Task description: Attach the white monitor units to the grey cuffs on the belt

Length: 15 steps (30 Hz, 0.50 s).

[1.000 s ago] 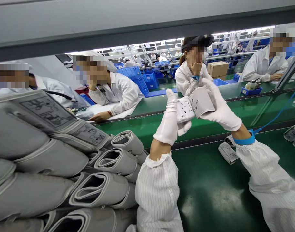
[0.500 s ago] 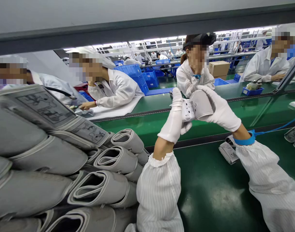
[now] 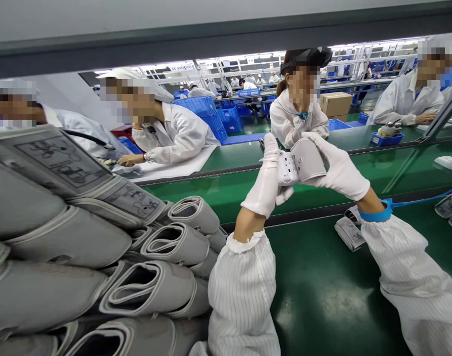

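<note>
My left hand [image 3: 265,180], in a white glove, is closed around a small white blood pressure monitor [image 3: 287,169] with dark openings on the side facing me. My right hand [image 3: 339,170], gloved too and with a blue strap at the wrist, grips a rolled grey blood pressure cuff [image 3: 308,159]. Cuff and monitor meet edge to edge between the hands, above the green line; whether they are joined I cannot tell. To the left rises a big pile of rolled grey cuffs [image 3: 170,287], some showing printed diagrams.
Below my right forearm lie folded cuffs [image 3: 349,232] on the green bench [image 3: 314,291]. A white device [image 3: 449,162] sits on the green belt [image 3: 196,195] at right. Beyond are co-workers, a small blue tray [image 3: 387,139] and a cardboard box [image 3: 336,105]. A grey beam [image 3: 211,39] crosses overhead.
Both hands keep their holds almost unmoved. The white device at the far right has shifted a little left along the belt. The view has shifted slightly.
</note>
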Each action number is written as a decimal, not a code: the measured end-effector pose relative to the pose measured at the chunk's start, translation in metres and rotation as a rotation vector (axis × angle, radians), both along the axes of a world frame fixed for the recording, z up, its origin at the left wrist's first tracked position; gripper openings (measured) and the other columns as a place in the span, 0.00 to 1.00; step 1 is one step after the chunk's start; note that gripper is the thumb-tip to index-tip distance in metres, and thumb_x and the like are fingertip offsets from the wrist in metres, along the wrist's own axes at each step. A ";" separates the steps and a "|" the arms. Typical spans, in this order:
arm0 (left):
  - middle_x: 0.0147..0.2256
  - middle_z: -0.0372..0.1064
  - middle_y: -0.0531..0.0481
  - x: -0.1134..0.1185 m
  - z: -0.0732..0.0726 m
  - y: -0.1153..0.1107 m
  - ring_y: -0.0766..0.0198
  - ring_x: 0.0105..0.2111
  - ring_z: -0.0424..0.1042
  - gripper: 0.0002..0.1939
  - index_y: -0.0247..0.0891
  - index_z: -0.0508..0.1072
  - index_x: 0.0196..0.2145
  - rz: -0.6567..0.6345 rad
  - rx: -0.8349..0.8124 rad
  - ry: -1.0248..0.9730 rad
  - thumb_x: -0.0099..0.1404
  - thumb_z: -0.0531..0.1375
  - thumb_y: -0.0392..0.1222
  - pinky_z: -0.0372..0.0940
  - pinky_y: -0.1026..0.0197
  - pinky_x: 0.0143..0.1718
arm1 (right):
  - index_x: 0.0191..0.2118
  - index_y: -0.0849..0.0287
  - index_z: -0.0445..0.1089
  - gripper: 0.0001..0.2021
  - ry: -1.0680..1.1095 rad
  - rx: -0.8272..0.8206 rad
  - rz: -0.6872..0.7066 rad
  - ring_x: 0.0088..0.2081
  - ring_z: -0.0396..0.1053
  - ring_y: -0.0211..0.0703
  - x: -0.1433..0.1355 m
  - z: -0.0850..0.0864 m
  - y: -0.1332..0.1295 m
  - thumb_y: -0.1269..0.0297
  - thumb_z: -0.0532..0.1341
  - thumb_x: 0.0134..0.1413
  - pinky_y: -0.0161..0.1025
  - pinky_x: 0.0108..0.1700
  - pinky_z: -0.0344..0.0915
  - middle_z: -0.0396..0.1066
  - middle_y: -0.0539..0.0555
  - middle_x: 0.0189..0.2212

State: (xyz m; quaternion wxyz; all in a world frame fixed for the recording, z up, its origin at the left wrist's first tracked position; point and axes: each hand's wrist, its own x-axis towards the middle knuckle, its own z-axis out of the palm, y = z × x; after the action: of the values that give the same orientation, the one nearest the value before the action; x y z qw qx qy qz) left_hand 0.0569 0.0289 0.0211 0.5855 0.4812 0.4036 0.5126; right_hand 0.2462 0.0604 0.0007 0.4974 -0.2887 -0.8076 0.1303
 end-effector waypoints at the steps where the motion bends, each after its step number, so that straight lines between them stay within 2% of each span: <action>1: 0.25 0.65 0.50 0.000 0.000 0.000 0.66 0.18 0.62 0.35 0.42 0.67 0.33 -0.003 0.008 0.001 0.60 0.55 0.80 0.55 0.66 0.15 | 0.70 0.60 0.61 0.47 0.001 0.007 -0.001 0.65 0.65 0.60 0.000 0.000 0.000 0.49 0.76 0.47 0.49 0.69 0.61 0.66 0.60 0.65; 8: 0.27 0.68 0.48 -0.002 -0.001 0.000 0.63 0.20 0.67 0.34 0.42 0.68 0.34 0.055 -0.024 0.053 0.59 0.57 0.80 0.57 0.64 0.15 | 0.68 0.59 0.62 0.45 -0.001 0.041 0.009 0.64 0.67 0.59 -0.004 0.001 -0.003 0.53 0.76 0.47 0.49 0.69 0.61 0.68 0.59 0.63; 15: 0.22 0.62 0.51 -0.004 0.000 -0.002 0.67 0.17 0.60 0.35 0.42 0.65 0.30 -0.006 -0.010 0.056 0.59 0.56 0.80 0.51 0.67 0.14 | 0.69 0.60 0.62 0.44 0.009 0.060 0.017 0.64 0.67 0.58 -0.008 0.000 -0.003 0.54 0.76 0.48 0.47 0.68 0.62 0.68 0.60 0.63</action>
State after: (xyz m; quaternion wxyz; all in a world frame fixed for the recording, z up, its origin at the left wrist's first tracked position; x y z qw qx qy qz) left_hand 0.0529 0.0273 0.0207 0.5777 0.4936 0.4211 0.4952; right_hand 0.2383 0.0570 0.0006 0.5085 -0.2664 -0.8112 0.1116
